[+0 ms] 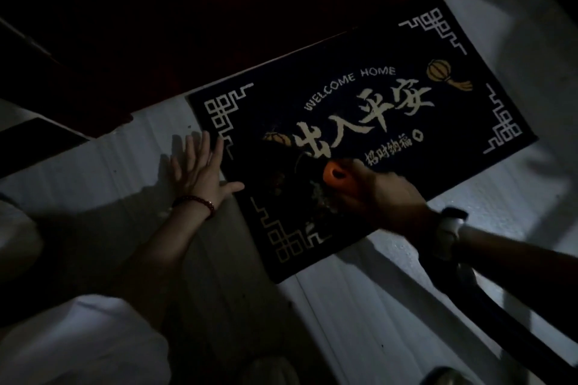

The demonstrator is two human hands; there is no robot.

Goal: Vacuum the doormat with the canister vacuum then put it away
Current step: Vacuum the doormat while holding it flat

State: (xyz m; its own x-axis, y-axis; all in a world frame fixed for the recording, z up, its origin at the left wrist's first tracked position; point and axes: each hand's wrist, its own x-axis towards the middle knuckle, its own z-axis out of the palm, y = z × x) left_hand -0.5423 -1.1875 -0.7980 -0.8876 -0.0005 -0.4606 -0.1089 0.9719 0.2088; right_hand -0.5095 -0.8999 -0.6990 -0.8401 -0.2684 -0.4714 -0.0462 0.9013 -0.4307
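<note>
Underfoot, pale floor (359, 306) (dim room)

We are seeing the doormat (391, 122) lying slantwise on the pale floor (516, 197), its far edge running close along a dark red door (219, 25), so little room is showing on that side. Our left hand (200, 172) is lying flat across the mat's left corner, blocking that edge. Our right hand (381, 194) is gripping the orange nozzle (336, 176) over the mat's near-left part, and a dark hose (488, 300) is trailing across the floor at lower right. The mat's right half and the floor beyond its right edge are lying open.
</note>
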